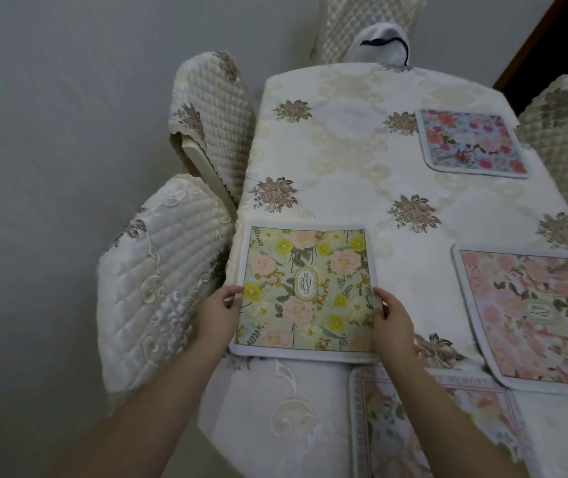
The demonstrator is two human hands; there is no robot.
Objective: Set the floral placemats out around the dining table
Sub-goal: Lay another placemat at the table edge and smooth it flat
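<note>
Here, a person's left hand [220,311] and right hand [390,316] pinch opposite side edges of a square green-and-yellow floral placemat [305,290], laid flat at the near-left corner of the table [344,160] draped in a cream embroidered cloth. Three other floral mats already lie out: a pink one [537,319] to the right, a blue-and-magenta one [470,142] at the far right, a pale bordered one [413,419] nearest the camera. The green mat sits close to the table's left edge; a sideways nudge could likely leave it overhanging or rumple the cloth beneath.

Two bare forearms, hands [220,310] unadorned; sleeves out of view.
</note>
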